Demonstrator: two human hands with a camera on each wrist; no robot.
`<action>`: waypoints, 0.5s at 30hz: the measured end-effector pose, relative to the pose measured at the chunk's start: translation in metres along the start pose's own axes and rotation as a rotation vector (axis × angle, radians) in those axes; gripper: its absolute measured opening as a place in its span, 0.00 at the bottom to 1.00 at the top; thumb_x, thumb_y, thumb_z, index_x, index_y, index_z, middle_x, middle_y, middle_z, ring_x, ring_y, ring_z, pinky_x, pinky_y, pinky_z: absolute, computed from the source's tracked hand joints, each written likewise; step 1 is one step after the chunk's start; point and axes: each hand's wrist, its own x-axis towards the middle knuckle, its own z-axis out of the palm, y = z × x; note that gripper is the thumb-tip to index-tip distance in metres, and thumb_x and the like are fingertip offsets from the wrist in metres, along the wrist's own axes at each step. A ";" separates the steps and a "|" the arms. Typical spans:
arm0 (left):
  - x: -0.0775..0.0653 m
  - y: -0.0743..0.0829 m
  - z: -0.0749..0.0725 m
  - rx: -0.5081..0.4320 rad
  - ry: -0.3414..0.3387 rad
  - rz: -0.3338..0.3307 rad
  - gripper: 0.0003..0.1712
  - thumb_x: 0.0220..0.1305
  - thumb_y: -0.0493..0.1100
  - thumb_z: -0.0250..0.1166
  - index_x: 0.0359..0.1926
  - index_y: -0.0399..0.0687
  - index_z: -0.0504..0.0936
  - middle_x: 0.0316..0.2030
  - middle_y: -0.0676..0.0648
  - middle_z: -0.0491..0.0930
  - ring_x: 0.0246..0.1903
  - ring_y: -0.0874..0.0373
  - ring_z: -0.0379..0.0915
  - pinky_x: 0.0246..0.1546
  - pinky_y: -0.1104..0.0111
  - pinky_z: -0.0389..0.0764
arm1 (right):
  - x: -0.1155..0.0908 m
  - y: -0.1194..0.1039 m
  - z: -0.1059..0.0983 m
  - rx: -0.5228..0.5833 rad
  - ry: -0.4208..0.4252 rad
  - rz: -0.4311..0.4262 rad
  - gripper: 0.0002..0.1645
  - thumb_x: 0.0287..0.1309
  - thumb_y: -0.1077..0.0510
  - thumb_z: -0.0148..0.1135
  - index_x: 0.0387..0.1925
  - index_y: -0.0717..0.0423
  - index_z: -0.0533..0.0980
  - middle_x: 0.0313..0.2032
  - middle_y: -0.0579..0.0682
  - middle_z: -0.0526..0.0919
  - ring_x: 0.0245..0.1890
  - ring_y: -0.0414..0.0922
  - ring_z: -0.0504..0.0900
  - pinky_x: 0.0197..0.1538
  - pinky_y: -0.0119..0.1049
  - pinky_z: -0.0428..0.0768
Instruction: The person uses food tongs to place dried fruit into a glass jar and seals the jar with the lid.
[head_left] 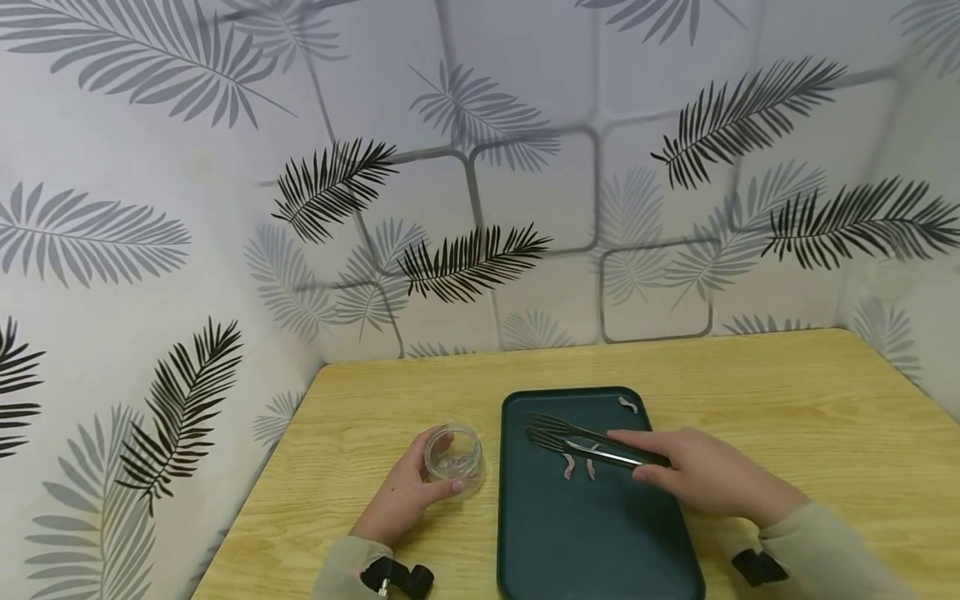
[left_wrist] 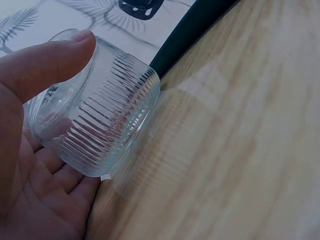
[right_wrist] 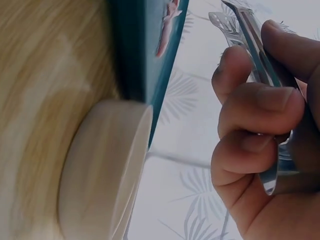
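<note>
My left hand (head_left: 405, 492) holds a small clear glass jar (head_left: 471, 477), its thumb and fingers curled around the sides. In the left wrist view the ribbed jar (left_wrist: 112, 112) stands on the table with something pinkish inside. My right hand (head_left: 701, 471) grips metal tongs (head_left: 615, 457), whose slotted tips reach over the upper left of a dark green tray (head_left: 585, 542). Two small pinkish strips (head_left: 568, 467) lie below the tongs, and another pinkish strip (head_left: 628, 405) lies at the tray's far right corner. No strip shows clearly between the tong tips.
A pale round container (right_wrist: 95, 170) stands on the wood-grain table (head_left: 810, 408) beside the tray in the right wrist view, mostly hidden by my right arm from above. A leaf-patterned wall (head_left: 525, 200) rises behind the table.
</note>
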 end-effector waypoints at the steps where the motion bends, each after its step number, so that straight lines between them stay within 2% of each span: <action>1: 0.000 0.000 0.000 0.001 0.001 0.001 0.48 0.58 0.49 0.77 0.75 0.60 0.62 0.71 0.49 0.67 0.72 0.48 0.58 0.69 0.47 0.59 | -0.001 0.001 0.000 -0.003 0.002 0.008 0.33 0.71 0.44 0.60 0.74 0.35 0.66 0.22 0.41 0.68 0.19 0.35 0.65 0.31 0.36 0.69; 5: 0.000 -0.001 0.000 0.004 0.003 0.004 0.48 0.58 0.49 0.77 0.75 0.60 0.62 0.71 0.49 0.67 0.72 0.49 0.58 0.70 0.47 0.59 | -0.004 0.004 -0.001 -0.011 -0.004 0.044 0.33 0.70 0.43 0.61 0.74 0.38 0.68 0.19 0.41 0.66 0.17 0.36 0.63 0.26 0.35 0.66; 15: 0.000 -0.002 0.000 0.002 -0.001 0.004 0.48 0.58 0.49 0.77 0.75 0.60 0.61 0.71 0.48 0.67 0.72 0.48 0.58 0.69 0.47 0.59 | -0.008 0.009 0.002 -0.063 -0.025 0.108 0.33 0.67 0.44 0.64 0.72 0.39 0.70 0.19 0.40 0.67 0.18 0.36 0.64 0.29 0.36 0.67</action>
